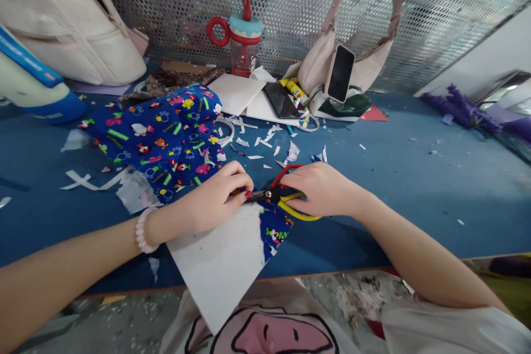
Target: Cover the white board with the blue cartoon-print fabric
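While the blue patterned fabric (166, 138) is pinned to the blue table (415, 188) under the closed left hand (218, 199), a pair of scissors (282, 194) is gripped by the right hand (321, 188), fingers threaded through the red and yellow handles. The blades are pointed at the left fingertips, touching the cloth. A white sheet (224, 265) is seen just below the left hand, overhanging the table edge. Paper scraps (265, 141) are scattered beyond both hands.
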Motion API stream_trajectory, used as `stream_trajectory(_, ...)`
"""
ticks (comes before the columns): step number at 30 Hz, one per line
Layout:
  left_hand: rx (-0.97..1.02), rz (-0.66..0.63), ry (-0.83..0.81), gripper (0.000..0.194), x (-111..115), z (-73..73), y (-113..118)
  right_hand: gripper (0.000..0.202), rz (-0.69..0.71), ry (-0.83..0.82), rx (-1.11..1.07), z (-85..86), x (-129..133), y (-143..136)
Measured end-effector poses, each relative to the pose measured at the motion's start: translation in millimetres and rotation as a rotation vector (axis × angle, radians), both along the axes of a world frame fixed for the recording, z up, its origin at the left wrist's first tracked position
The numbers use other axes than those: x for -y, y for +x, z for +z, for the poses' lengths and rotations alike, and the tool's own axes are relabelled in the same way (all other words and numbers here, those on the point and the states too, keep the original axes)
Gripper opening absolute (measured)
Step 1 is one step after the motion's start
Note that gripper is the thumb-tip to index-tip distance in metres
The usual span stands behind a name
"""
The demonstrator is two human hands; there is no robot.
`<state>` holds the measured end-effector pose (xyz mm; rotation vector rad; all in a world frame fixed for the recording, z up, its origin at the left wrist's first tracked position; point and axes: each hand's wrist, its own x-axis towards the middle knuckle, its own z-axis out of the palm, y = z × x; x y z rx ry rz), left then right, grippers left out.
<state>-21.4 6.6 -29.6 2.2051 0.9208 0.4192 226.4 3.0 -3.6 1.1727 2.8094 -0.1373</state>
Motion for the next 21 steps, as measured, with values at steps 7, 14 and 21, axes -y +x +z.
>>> stream_trajectory(7, 0.002, -0.002, 0.011, 0.017, -0.6, -0.3, 0.5, 0.018, -0.02, 0.026, -0.014, -1.3, 1.4, -1.6)
stream_trajectory(14, 0.0, 0.005, 0.018, 0.017, -0.5, -0.6, 1.1, 0.019, -0.013, 0.032, -0.032, -2.4, 2.2, -5.3)
stream_trajectory(21, -0.002, 0.016, -0.004, 0.018, -2.4, -3.5, -0.8, 0.017, -0.009, 0.017, -0.01, -2.3, 2.1, -4.8)
